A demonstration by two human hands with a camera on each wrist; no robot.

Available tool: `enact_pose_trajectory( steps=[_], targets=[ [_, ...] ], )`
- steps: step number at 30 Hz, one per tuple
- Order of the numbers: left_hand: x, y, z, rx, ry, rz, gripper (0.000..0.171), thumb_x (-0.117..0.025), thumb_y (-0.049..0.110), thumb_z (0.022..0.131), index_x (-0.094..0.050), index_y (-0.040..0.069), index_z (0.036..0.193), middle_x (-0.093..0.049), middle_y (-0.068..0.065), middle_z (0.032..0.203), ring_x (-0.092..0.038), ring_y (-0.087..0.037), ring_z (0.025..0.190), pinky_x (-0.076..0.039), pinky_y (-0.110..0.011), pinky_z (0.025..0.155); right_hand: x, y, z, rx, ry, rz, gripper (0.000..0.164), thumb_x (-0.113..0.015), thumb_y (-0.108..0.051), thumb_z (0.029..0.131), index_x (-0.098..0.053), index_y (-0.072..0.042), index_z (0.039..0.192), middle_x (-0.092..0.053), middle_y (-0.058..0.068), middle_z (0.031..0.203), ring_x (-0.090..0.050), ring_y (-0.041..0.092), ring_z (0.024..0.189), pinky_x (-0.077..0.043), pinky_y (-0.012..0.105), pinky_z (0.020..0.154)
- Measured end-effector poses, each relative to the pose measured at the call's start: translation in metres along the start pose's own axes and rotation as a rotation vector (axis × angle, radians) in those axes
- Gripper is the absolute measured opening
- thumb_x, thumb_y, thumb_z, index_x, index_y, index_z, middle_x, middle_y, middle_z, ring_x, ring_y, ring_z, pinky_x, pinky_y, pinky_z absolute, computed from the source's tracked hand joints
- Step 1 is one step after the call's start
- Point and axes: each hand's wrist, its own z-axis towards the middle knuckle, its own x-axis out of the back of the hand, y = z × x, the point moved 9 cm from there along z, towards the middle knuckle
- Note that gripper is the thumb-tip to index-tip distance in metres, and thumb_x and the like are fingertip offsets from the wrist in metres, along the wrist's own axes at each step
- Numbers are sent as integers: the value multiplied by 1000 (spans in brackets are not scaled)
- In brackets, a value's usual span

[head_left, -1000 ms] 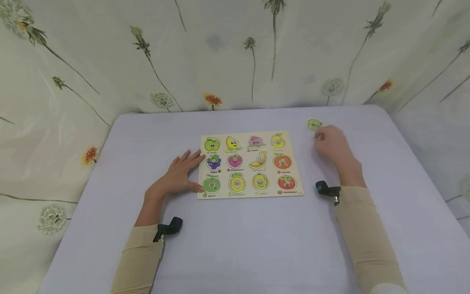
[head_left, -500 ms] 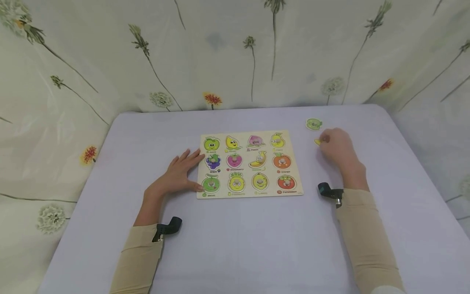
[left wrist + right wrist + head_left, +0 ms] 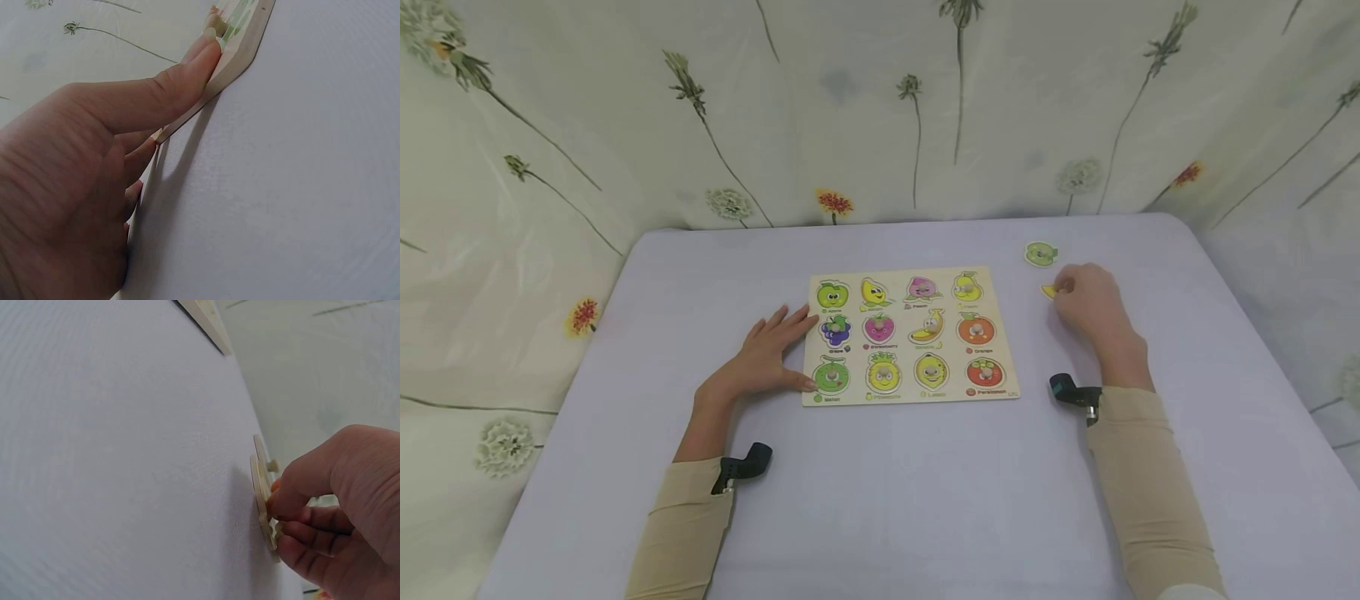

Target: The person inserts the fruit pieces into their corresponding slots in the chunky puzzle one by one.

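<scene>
A wooden fruit puzzle board (image 3: 912, 407) lies on the table in the head view. My left hand (image 3: 760, 354) touches its left edge with fingers spread; in the left wrist view the thumb (image 3: 187, 81) rests over the rim of the board (image 3: 234, 69). To the right of the board, my right hand (image 3: 1090, 302) pinches a yellow puzzle piece (image 3: 1048, 291), mostly hidden by the fingers. The right wrist view shows that yellow piece (image 3: 261, 495) edge-on at the fingertips. A green apple piece (image 3: 1041, 254) lies just beyond the right hand.
A white cloth (image 3: 895, 500) covers the table. Flower-printed curtain (image 3: 850, 108) hangs behind the table and along its sides. A dark wrist camera (image 3: 748, 462) sits on the left forearm, another camera (image 3: 1071, 390) on the right.
My right hand has shifted slightly right and toward me, away from the green piece, and the yellow piece's tip has come into view. My left hand has stayed on the board.
</scene>
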Motion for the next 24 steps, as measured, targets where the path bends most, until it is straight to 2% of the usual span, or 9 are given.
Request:
enact_pose_trajectory(
  steps=[8, 16, 24],
  targets=[
    [1, 2, -1, -1, 2, -13, 109, -83, 51, 70, -25, 27, 159, -11, 7, 169, 5, -27, 158, 3, -54, 127, 0, 0, 0, -10, -8, -2, 37, -43, -2, 86, -61, 6, 118, -56, 28, 123, -49, 44, 113, -42, 63, 100],
    [4, 4, 0, -6, 14, -20, 109, -84, 49, 70, -26, 26, 159, -12, 6, 169, 4, -27, 158, 2, -54, 127, 3, -5, 1, 3, -37, -10, 38, -46, -3, 88, -60, 5, 121, -55, 29, 129, -48, 46, 120, -40, 64, 103],
    [3, 4, -2, 0, 3, -10, 111, -85, 52, 68, -27, 25, 158, -13, 5, 169, 2, -28, 158, 1, -55, 127, 1, -11, -3, 17, -71, -9, 37, -46, -3, 88, -61, 5, 121, -57, 30, 128, -49, 44, 116, -40, 64, 103]
  ],
)
